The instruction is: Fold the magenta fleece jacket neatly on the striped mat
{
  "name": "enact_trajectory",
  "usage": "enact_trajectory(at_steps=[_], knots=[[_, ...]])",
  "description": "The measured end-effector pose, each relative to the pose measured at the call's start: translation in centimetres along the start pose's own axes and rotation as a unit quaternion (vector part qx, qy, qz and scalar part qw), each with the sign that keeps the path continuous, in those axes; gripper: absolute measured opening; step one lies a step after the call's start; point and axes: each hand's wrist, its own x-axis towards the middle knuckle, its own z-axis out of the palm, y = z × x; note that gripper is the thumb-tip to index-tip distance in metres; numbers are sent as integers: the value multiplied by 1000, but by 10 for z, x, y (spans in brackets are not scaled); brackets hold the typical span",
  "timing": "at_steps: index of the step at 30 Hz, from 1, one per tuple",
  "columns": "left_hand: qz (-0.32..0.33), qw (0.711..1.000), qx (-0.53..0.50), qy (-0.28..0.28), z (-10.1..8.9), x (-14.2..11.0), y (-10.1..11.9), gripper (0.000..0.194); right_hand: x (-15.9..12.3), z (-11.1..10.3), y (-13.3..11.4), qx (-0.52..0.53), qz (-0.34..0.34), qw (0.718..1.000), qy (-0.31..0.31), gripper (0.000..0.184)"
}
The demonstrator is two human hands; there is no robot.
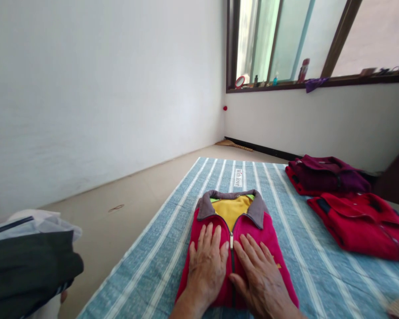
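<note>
A folded magenta zip jacket point(193, 248) with a grey collar and yellow lining lies face up in front of me, its collar pointing away. My left hand point(206, 261) rests flat on the jacket's left front, fingers stretched out. On the other side of the zipper point(232, 241), my right hand point(261, 274) is laid flat too, fingers extended and palm down. Neither hand grips anything. Part of the jacket's lower half is hidden under my hands and wrists.
The jacket lies on a blue striped cloth point(153, 261). At the right are a folded red garment point(369, 226) and a dark purple one point(329, 175) on another red piece. Dark and white clothes point(29, 266) are piled at the left. A hand fan point(232, 144) lies by the far wall.
</note>
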Motion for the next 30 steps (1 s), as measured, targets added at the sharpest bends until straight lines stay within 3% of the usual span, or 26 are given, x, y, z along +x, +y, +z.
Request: enact_trajectory(at_steps=[8,22,27,30], knots=[[8,999,-35,23,1,2,-5,48,11,-17,-6,37,62,996,-57,60],[19,999,-26,39,2,1,-4,47,13,-21,-8,49,40,996,-65,52],[14,999,-29,32,-1,0,-3,48,10,-17,-7,61,53,996,-28,57],[13,999,-29,28,-2,0,-2,48,11,-16,-8,60,55,996,-21,50]])
